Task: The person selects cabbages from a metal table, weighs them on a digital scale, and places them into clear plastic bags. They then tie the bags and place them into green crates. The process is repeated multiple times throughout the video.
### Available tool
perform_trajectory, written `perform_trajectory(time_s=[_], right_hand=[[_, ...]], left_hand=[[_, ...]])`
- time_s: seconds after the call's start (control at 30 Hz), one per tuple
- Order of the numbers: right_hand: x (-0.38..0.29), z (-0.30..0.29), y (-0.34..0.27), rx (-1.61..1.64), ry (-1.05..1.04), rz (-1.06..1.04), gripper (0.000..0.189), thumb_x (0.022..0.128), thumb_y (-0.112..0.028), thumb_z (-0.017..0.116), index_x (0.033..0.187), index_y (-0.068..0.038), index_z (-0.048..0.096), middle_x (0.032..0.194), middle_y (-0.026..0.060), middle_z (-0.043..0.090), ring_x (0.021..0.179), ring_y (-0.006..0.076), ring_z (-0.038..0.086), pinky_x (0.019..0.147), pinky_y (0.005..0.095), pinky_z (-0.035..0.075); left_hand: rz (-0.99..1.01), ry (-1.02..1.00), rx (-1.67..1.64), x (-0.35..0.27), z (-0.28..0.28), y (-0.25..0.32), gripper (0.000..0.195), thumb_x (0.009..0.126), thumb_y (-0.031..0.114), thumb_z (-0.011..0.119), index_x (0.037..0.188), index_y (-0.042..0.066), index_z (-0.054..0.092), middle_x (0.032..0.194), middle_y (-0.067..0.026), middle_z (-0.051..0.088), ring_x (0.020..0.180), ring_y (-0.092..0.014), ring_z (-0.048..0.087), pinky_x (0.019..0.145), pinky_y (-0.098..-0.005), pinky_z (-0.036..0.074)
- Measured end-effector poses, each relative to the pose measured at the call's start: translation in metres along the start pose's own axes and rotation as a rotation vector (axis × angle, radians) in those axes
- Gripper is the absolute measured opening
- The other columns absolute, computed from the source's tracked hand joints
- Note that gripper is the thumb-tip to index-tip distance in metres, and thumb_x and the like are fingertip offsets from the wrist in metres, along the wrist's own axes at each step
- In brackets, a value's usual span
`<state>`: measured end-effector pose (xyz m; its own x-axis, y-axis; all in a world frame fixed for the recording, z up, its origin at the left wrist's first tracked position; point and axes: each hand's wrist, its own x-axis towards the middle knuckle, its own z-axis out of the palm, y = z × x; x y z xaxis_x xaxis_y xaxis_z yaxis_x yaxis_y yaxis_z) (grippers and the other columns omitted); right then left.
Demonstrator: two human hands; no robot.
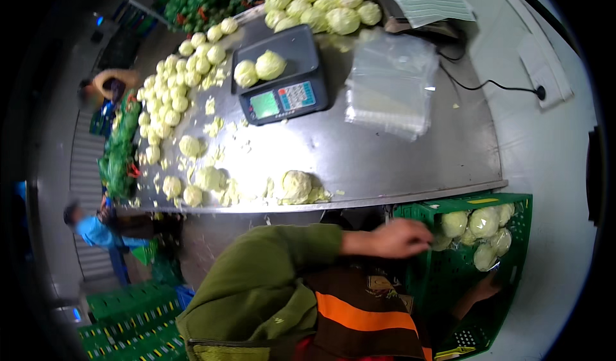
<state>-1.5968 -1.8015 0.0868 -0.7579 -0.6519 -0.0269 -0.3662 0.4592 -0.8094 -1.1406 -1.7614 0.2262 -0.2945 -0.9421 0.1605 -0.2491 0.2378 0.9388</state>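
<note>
My left hand [404, 238], in an olive sleeve, is at the near-left rim of a green plastic crate [416, 264]. Its fingers look curled, but blur hides whether they grip anything. Inside the crate my right hand [485, 286] reaches towards a cabbage in clear film [485, 256]; its fingertips are too dim to make out. Several more film-wrapped cabbages [483, 222] fill the crate's far end. On the steel table [365, 168], two bare cabbages [270, 66] rest on a digital scale [293, 96] with a lit display. A trimmed cabbage [296, 186] lies by the table's near edge.
A stack of clear plastic bags [392, 84] lies right of the scale. Cabbage heaps [166, 89] and leaf scraps cover the table's left side. A black cable [474, 87] runs to a wall socket. Two people stand at left, one in a blue top [96, 231], near stacked green crates [130, 317].
</note>
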Motion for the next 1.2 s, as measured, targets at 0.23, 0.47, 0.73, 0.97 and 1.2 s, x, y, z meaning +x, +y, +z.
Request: perform_trajectory(time_s=[0.23,0.47,0.73,0.97,1.2], right_hand=[[-0.241,0.122,-0.208,0.128,-0.999,-0.522,0.037,0.097,-0.007,0.066,0.132,-0.002,0.057,0.126,0.0116,0.065,0.113,0.0186,0.061,0.098,0.0334,0.049],[-0.482,0.239,-0.28,-0.331,-1.671,-1.217,0.078,0.077,-0.03,0.085,0.143,-0.011,0.049,0.143,0.018,0.048,0.128,0.0409,0.051,0.102,0.0465,0.048],[-0.539,0.299,-0.272,-0.68,-1.874,-1.357,0.094,0.071,-0.036,0.088,0.15,-0.014,0.043,0.148,0.0171,0.045,0.133,0.0385,0.048,0.103,0.0504,0.048],[-0.456,0.319,-0.219,0.215,-1.98,0.915,0.072,0.092,-0.057,0.064,0.148,-0.015,0.046,0.147,0.0127,0.051,0.129,0.0397,0.055,0.093,0.0673,0.051],[-0.395,0.288,-0.228,0.928,-1.853,0.862,0.072,0.096,-0.062,0.051,0.15,-0.015,0.044,0.152,0.0134,0.048,0.136,0.04,0.048,0.103,0.0734,0.039]], left_hand=[[-0.501,1.053,0.301,-0.198,-0.156,-0.077,0.017,0.089,0.007,0.071,0.105,0.0,0.067,0.097,-0.014,0.067,0.084,-0.029,0.066,0.075,-0.0386,0.054],[-1.061,1.307,1.316,-0.383,-0.304,-0.146,0.091,0.067,0.025,0.091,0.143,0.007,0.045,0.133,-0.0227,0.05,0.122,-0.04,0.048,0.104,-0.0466,0.041],[-1.041,0.853,0.776,-0.491,-0.41,-0.149,0.092,0.063,0.033,0.095,0.137,0.001,0.05,0.121,-0.0215,0.062,0.11,-0.033,0.063,0.094,-0.0427,0.053],[-0.883,0.734,-0.066,-0.407,-0.39,-0.16,0.086,0.074,0.022,0.09,0.142,0.0,0.042,0.123,-0.0181,0.063,0.111,-0.027,0.065,0.093,-0.0366,0.056],[-0.674,0.088,-0.264,-0.185,-0.3,-0.153,0.088,0.071,0.044,0.089,0.135,-0.001,0.049,0.119,-0.0222,0.064,0.114,-0.034,0.064,0.101,-0.0414,0.05]])
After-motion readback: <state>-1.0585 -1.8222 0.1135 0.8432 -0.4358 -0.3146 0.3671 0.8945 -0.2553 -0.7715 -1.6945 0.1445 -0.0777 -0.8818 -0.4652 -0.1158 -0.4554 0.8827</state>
